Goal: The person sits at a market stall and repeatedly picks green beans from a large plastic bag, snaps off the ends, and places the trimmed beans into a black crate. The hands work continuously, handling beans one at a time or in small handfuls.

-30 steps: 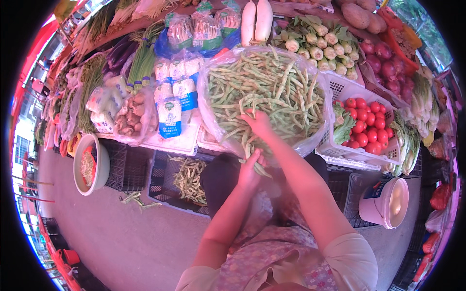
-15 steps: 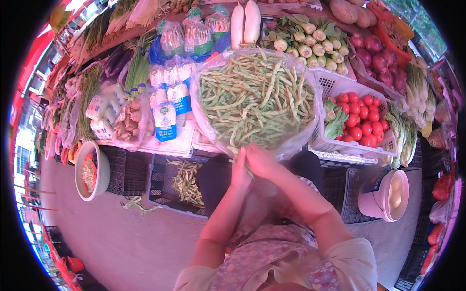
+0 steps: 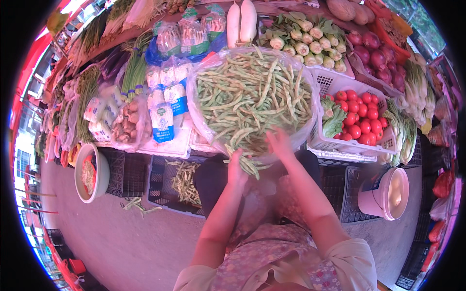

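A big heap of green beans (image 3: 252, 97) fills a clear plastic bag on the stall in front of me. My left hand (image 3: 236, 169) is closed around a small bunch of green beans (image 3: 248, 162) at the near edge of the heap. My right hand (image 3: 280, 144) rests flat with fingers apart on the near rim of the bean pile, holding nothing that I can see. Both forearms come up from the lower edge.
A white basket of red tomatoes (image 3: 357, 114) stands right of the beans. Bagged mushrooms (image 3: 128, 121) and packets lie to the left. A white bucket (image 3: 388, 194) stands at the lower right, a bowl (image 3: 90, 172) at the left, and loose beans in a black crate (image 3: 184, 182) below.
My hands dropped together toward my lap, then rose again: the left now grips a bunch of beans, and the right lies on the pile's near edge.
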### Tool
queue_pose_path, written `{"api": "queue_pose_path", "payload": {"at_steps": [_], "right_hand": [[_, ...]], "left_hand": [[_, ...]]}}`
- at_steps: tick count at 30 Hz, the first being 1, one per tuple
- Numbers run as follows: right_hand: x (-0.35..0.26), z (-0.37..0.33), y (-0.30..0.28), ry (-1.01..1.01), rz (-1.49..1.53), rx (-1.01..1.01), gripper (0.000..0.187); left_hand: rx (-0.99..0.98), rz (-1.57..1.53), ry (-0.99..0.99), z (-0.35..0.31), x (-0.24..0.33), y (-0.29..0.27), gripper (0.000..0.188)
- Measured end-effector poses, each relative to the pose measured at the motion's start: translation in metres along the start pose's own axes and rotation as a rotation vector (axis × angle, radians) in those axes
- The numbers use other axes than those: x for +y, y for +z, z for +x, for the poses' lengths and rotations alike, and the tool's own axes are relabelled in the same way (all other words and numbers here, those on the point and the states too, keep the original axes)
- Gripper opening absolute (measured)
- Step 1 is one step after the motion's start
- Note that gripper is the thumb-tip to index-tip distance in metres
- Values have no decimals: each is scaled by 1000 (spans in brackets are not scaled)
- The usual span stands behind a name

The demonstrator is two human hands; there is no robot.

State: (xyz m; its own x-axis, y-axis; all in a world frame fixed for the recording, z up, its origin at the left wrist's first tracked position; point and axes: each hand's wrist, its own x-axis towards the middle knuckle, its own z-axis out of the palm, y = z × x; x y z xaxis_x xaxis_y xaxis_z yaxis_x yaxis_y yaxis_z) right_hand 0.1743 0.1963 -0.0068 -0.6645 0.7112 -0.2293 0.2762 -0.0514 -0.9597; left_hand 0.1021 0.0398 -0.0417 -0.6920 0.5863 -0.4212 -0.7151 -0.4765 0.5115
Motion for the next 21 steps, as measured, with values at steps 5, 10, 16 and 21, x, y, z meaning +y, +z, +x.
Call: {"api": "queue_pose_path", "payload": {"at_steps": [5,10,16,21], "right_hand": [[24,66,14,-39,-336,172,61],[48,94,9,-372,-362,205,48],[6,61,-22,-84,-202,30,30],[-19,-13,-14,-143,-248,-240,36]], "left_hand": [[-50,8,-75,1,-1,-6,20],[-50,2,-80,-1,1,-5,20],[-78,-15,-97,-4,4,0,18],[-121,30,-107,-8,8,9,27]]}}
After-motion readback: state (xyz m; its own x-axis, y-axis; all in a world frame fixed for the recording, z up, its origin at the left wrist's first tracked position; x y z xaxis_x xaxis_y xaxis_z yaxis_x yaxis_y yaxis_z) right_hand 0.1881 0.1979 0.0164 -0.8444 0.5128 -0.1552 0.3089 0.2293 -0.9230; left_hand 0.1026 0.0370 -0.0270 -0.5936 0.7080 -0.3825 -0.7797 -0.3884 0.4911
